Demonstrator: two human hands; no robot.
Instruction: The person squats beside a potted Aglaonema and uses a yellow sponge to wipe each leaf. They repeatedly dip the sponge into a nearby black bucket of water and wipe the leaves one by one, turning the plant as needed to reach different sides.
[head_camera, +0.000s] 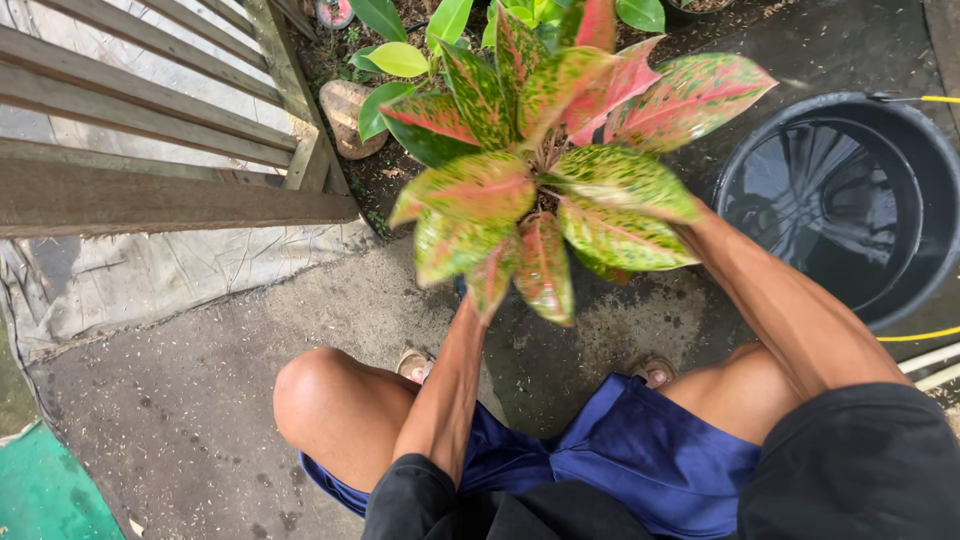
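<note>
Plant (545, 170) with red-and-green speckled leaves sits over damp outdoor concrete (200, 400), beside a black water-filled tub (900, 150) and wooden fence (150, 150). Both forearms reach under its foliage; hands hidden, grip unclear.

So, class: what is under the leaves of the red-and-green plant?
Both forearms run in under the plant's leaves, above wet concrete ground. The hands and whatever they grip are covered by foliage.

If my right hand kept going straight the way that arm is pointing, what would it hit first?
Probably the plant: the right arm runs up-left under its speckled leaves, which hide the hand, so depth is uncertain.
</note>
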